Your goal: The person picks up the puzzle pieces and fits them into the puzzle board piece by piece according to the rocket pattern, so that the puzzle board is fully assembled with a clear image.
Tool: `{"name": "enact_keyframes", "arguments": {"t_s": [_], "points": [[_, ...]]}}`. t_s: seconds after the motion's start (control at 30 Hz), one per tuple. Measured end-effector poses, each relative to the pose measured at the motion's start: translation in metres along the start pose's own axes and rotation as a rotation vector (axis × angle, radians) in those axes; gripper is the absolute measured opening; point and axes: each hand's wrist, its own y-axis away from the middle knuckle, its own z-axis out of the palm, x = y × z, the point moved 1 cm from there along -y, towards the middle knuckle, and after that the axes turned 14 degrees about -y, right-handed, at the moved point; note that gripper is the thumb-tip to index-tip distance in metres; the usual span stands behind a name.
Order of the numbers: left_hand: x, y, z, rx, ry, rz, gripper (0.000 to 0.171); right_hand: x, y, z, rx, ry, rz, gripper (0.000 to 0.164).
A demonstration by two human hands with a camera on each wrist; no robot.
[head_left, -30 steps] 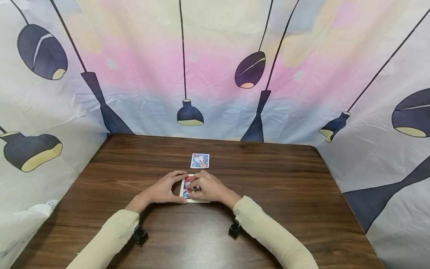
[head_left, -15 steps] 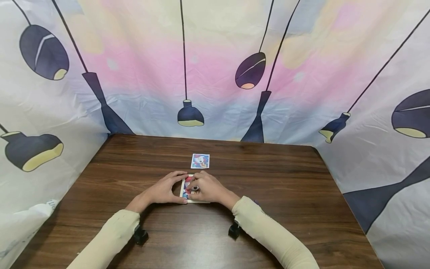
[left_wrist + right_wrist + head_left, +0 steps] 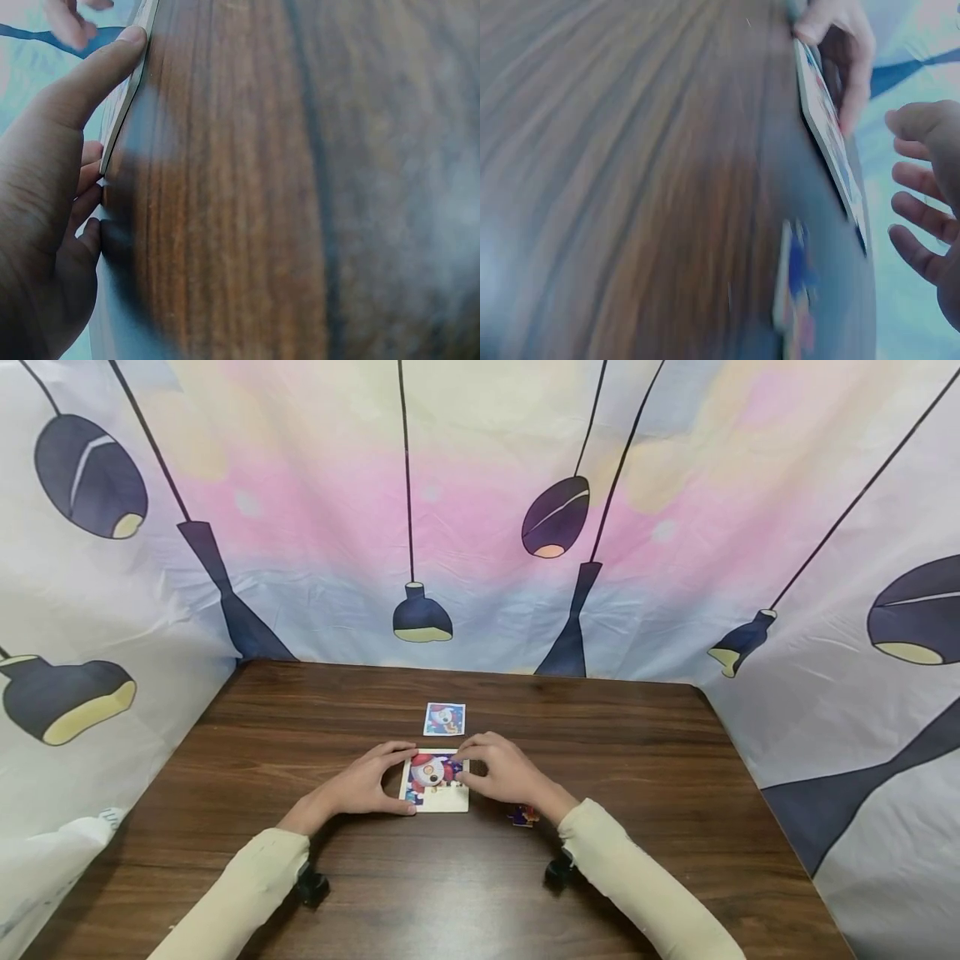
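Observation:
A small puzzle board [image 3: 452, 802] with a pale frame lies flat on the table. Its picture of a white character in a red hat is partly filled in, and the lower right part is bare. My left hand [image 3: 369, 783] grips the board at its left end, thumb on the near edge and fingers on the far edge. Over the board's right side hovers my right hand [image 3: 504, 770]. In the right wrist view the right hand's fingers [image 3: 922, 178] are spread and hold nothing. Beside the right wrist lie dark, colourful puzzle pieces [image 3: 522, 816], blurred in the right wrist view.
Behind the board lies a square picture card [image 3: 445, 719] with a similar picture. The brown wooden table [image 3: 337, 710] ends at a cloth backdrop [image 3: 480, 610] printed with lamps, which also hangs along both sides.
My right hand has lifted and moved right, uncovering more of the puzzle and the loose pieces near its wrist. A dark-spotted piece it pressed now sits in the picture. The left hand stays put.

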Motion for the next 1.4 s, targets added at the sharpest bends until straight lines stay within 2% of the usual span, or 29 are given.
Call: {"name": "enact_keyframes", "arguments": {"t_s": [0.3, 0.77, 1.07, 1.27, 1.4], "points": [[0.0, -0.002, -0.001, -0.019, -0.014, -0.013, 0.108, 0.016, 0.045, -0.03, 0.076, -0.002, 0.037, 0.034], [-0.001, -0.001, -0.002, -0.013, -0.014, -0.007, 0.108, 0.03, 0.103, -0.05, 0.057, 0.056, 0.009, 0.036], [0.0, -0.001, -0.002, -0.007, -0.013, -0.001, 0.108, 0.033, 0.116, -0.042, 0.018, 0.055, 0.05, 0.039], [0.0, 0.0, -0.001, -0.008, -0.017, -0.005, 0.107, 0.031, 0.118, -0.037, 0.019, 0.11, 0.006, 0.041], [-0.001, -0.001, -0.002, -0.008, -0.017, -0.006, 0.107, 0.032, 0.117, -0.035, 0.02, 0.129, 0.008, 0.041]]}}
